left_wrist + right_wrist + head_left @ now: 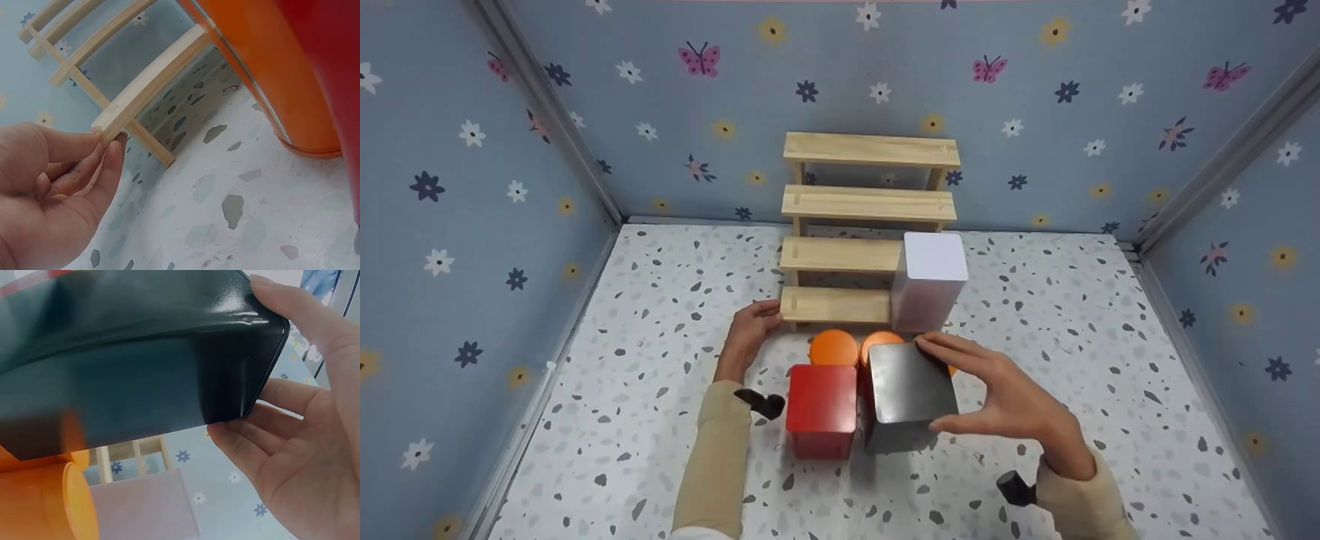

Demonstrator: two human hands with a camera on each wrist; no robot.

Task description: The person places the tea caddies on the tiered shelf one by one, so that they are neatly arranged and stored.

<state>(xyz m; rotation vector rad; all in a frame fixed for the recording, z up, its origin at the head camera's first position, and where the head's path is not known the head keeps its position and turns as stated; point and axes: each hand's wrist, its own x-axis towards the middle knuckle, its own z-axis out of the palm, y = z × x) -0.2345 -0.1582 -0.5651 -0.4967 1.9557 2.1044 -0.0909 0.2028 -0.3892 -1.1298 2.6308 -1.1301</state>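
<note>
Counting two hands; both emerge from beige sleeves [712, 457], each with a black wrist fitting [1017, 487]; nearest on the counter [637, 337], one red box [822, 399], glossy, square-topped, corners rounded; just right of it, one black box [912, 382], similar form, smooth, reflective; the right hand [1003, 390] grasps its right side, thumb at the near edge, fingers at the far; whether its base touches the counter cannot be told; beyond these, orange cylinders [834, 349] with round, smooth lids, two plain to see, a further orange sliver right of the black box; the left hand [750, 331] pinches the left end of the lowest slat [834, 305], thumb above, fingers below; one white box [935, 256], tall, at the right front of the stand [840, 255]; stand of pale, grained wood, four slats, stepped; counter white, grey-flecked, terrazzo-like; farthest, blue back wall [840, 45], printed with flowers [868, 15] and three pink butterflies [700, 59].
</note>
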